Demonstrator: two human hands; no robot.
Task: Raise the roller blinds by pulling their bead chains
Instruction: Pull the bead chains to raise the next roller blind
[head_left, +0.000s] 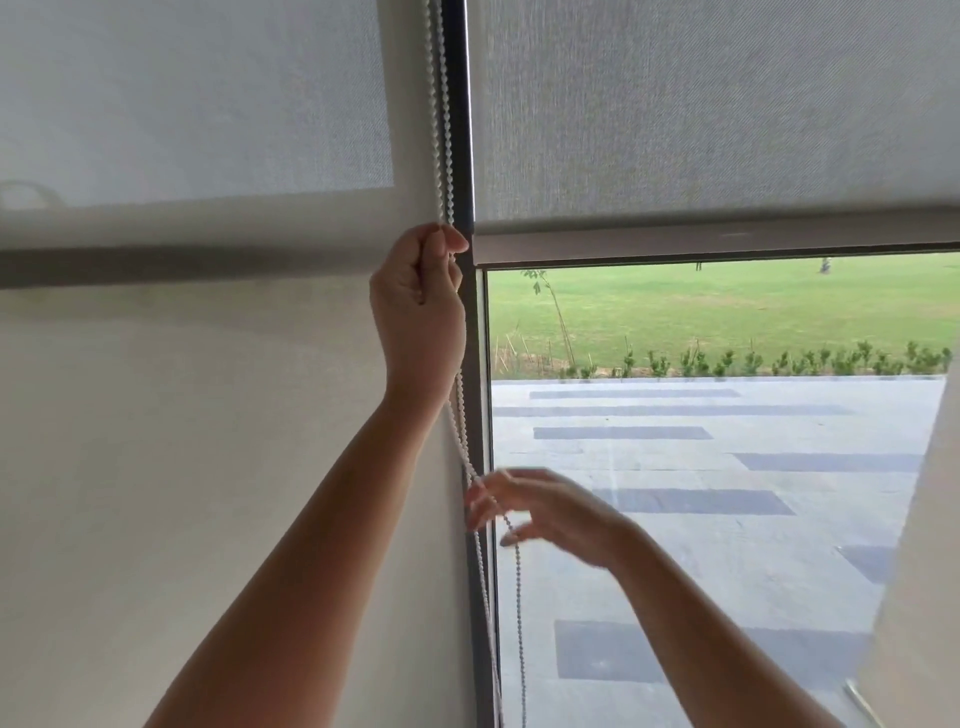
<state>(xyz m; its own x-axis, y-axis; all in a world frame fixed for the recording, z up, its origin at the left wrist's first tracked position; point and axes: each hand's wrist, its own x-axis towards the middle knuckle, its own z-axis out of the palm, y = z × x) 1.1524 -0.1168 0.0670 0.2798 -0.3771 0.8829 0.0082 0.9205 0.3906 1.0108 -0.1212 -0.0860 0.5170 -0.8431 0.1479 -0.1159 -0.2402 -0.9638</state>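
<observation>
A white bead chain (439, 130) hangs as a double strand along the dark window frame (462, 104). My left hand (418, 312) is raised and closed in a fist around the chain at the level of the right blind's bottom bar. Lower down, my right hand (545, 512) is blurred, its fingers spread and touching the chain near the frame. The right roller blind (701, 104) is grey and raised partway, with its bottom bar (717, 241) above bare glass. The left roller blind (182, 415) covers its window fully.
Through the bare glass I see a paved terrace (727, 493), a low row of plants and a lawn. Another pale blind edge (919, 571) hangs at the far right.
</observation>
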